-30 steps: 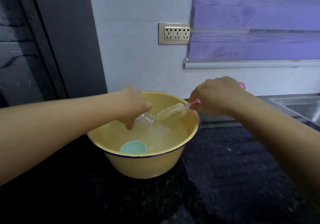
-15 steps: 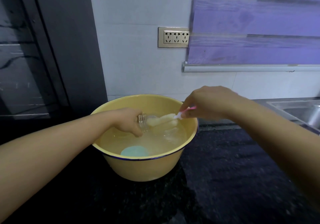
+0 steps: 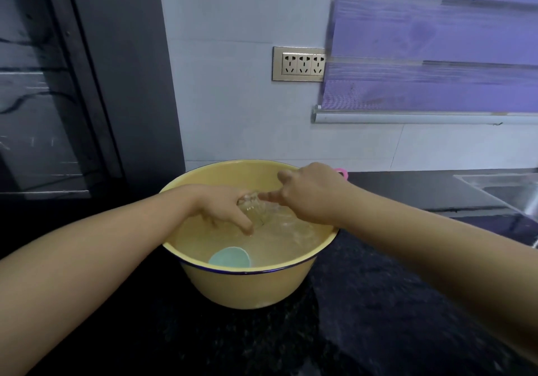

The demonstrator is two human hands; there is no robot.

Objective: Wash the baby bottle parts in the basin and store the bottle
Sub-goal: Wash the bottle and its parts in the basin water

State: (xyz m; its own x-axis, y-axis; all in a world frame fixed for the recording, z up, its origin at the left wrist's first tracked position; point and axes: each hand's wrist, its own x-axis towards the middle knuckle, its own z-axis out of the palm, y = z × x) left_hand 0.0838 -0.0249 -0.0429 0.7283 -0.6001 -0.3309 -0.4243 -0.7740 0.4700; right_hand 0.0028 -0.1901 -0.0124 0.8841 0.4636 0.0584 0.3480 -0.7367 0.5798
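Note:
A yellow basin [image 3: 247,288] with a dark blue rim stands on the black counter, filled with water. My left hand [image 3: 224,207] grips the clear baby bottle [image 3: 251,205], which lies partly under the water with its mouth to the right. My right hand [image 3: 311,195] grips the pink handle of a bottle brush [image 3: 341,172]; its loop end sticks out behind the hand, and the brush head is hidden inside the bottle. A pale teal cap [image 3: 230,258] floats at the near rim of the basin.
The black speckled counter [image 3: 364,317] runs around the basin. A steel sink [image 3: 506,192] lies at the right edge. A dark glass-fronted cabinet [image 3: 43,99] stands at the left. On the white wall behind are a socket panel [image 3: 300,63] and a purple roller blind [image 3: 436,41].
My right hand moved left and pushed the brush into the bottle's mouth, so the white brush head no longer shows. My left hand lowered the bottle further into the water.

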